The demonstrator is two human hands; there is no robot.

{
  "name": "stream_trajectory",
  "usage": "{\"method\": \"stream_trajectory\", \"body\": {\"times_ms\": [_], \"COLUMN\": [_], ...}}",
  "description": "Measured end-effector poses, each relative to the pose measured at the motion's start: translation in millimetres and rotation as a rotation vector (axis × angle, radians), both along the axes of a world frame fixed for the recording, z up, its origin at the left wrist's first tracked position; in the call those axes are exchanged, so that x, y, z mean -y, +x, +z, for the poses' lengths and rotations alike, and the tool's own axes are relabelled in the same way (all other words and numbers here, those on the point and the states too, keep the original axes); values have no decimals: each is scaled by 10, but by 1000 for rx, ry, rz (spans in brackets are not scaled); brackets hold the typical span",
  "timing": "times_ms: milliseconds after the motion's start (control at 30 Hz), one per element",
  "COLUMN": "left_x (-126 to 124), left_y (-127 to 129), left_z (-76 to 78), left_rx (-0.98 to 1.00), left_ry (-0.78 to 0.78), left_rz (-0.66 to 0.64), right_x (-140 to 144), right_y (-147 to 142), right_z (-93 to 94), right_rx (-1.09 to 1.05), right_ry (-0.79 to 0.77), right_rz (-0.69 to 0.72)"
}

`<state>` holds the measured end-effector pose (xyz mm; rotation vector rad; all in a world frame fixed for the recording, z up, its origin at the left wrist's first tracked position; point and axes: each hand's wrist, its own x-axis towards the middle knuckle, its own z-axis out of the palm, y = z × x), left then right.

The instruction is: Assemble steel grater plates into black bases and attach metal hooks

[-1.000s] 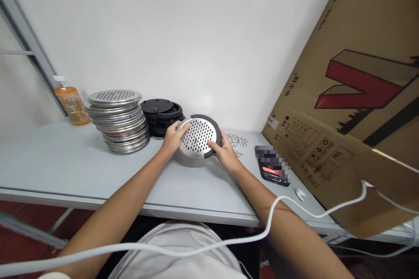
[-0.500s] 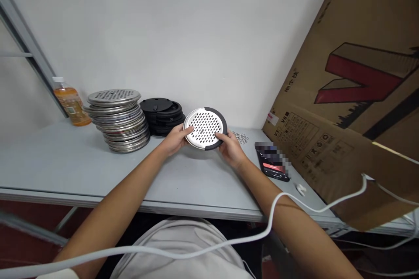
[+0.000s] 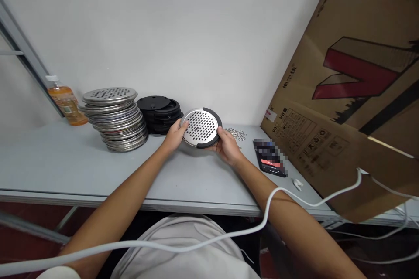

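Steel, perforated and edged on its right side by a black ring, the round disc is held tilted toward the person just above the grey counter, in front of a stack of black rings. The left hand has its grip closed on the disc's left edge, thumb across the face. The right hand is closed under the lower right rim, both forearms reaching forward.

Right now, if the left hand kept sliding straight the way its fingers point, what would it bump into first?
The left hand points up and right across the perforated disc it grips, so it meets that first; beyond lies the white wall, though depth is unclear.
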<state>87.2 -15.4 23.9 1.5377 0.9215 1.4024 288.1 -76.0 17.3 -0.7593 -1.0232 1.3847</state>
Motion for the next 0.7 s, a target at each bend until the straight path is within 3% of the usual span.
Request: {"method": "stream_trajectory", "body": {"times_ms": [133, 467, 700], "left_x": [17, -120, -80], "left_y": [-22, 15, -11], "left_z": [3, -152, -51], "left_rx": [-12, 104, 112], "left_ry": [-6, 1, 2], "left_rz": [-31, -71, -88], "right_x": [-26, -27, -39], "right_y": [13, 64, 110], "right_z": [-5, 12, 35], "right_rx": [60, 129, 259], "right_ry": [19, 40, 124], "right_rz": [-43, 41, -42]}}
